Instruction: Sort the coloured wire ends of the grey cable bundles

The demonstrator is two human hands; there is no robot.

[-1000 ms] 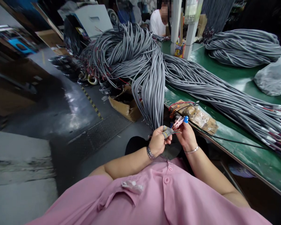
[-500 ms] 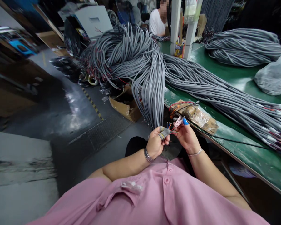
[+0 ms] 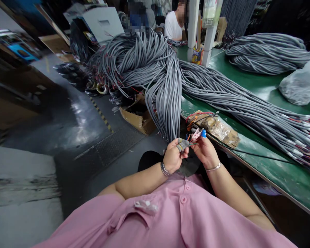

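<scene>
My left hand (image 3: 172, 158), its thumb in a grey knitted finger cover, is closed around the end of a grey cable. Thin coloured wires (image 3: 188, 136), blue and orange among them, fan out past that thumb. Close beside it, my right hand (image 3: 206, 151), with a blue cover on the thumb, pinches a small pink clip (image 3: 195, 134) at the wires. Which wires the clip touches is too small to tell. Just behind both hands, a thick bundle of grey cables (image 3: 167, 110) hangs down over the table's edge.
A taped board (image 3: 228, 135) with red and black leads lies at the green table's (image 3: 266, 165) near edge. More grey cables (image 3: 229, 93) stretch rightward. A plastic bag (image 3: 299, 84) sits at right. An open carton (image 3: 135, 119) stands below. A person (image 3: 172, 26) sits across.
My right hand has shifted slightly left, nearer my left hand, with the clip still pinched. My left hand has moved a little to the right. The view has shifted slightly.
</scene>
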